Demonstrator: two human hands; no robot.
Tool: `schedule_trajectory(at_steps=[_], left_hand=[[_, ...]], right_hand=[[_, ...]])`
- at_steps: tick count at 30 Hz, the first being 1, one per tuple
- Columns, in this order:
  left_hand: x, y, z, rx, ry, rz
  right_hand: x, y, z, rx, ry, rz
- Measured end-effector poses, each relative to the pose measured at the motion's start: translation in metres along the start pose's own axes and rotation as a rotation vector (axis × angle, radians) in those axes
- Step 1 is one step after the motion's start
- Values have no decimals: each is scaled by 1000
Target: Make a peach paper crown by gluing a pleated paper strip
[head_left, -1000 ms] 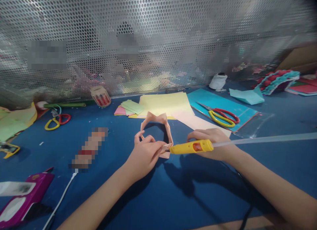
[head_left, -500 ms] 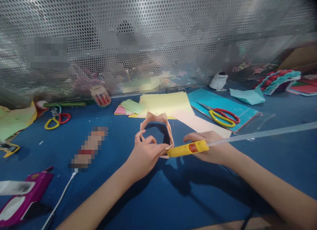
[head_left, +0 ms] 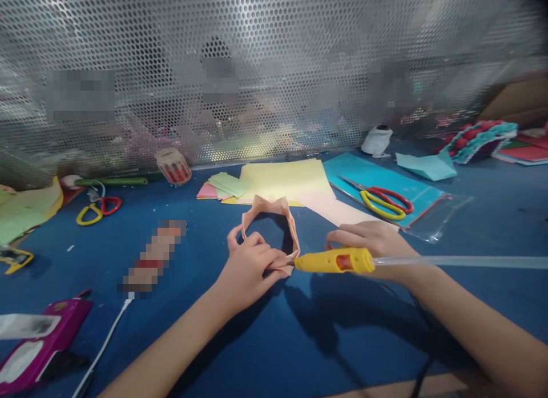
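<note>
My left hand (head_left: 250,270) is closed on a folded peach paper ring (head_left: 294,229), pinching its near side between thumb and fingers. The ring stands on the blue table, with pointed folds along its far edge. My right hand (head_left: 372,244) grips a yellow hot glue gun (head_left: 334,261), its grip hidden behind the body. The gun lies nearly level and its nozzle meets the near right corner of the ring, by my left fingertips. A long clear glue stick (head_left: 462,263) runs out of its back to the right.
Behind the ring lie yellow paper sheets (head_left: 286,178) and green slips (head_left: 229,184). Scissors (head_left: 385,202) rest on a blue paper pack (head_left: 359,172); another pair (head_left: 98,208) lies left. A purple device (head_left: 55,335) and white cable (head_left: 107,341) are front left. A perforated metal panel (head_left: 274,61) closes the back.
The glue gun has shifted slightly right and its glue stick now lies more level. My left thumb has dropped lower along the ring's near edge, while the ring stays nearly in place.
</note>
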State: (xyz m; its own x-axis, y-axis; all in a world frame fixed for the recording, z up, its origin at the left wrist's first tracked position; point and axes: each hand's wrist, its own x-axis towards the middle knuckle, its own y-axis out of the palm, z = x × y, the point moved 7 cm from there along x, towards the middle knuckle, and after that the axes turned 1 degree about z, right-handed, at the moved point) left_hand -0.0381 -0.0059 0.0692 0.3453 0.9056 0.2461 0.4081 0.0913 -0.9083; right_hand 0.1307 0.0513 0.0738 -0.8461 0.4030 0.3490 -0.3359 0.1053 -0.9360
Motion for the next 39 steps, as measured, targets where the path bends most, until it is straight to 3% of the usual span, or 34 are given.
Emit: schedule_trajectory(at_steps=[20, 30, 39], left_hand=[[0, 4, 3, -76, -85, 71], [1, 0, 6, 32, -32, 8], [-1, 3, 3, -70, -60, -9]], right_hand=[[1, -6, -9, 48, 43, -82], [2, -5, -10, 18, 93, -54], [2, -6, -9, -1, 108, -62]])
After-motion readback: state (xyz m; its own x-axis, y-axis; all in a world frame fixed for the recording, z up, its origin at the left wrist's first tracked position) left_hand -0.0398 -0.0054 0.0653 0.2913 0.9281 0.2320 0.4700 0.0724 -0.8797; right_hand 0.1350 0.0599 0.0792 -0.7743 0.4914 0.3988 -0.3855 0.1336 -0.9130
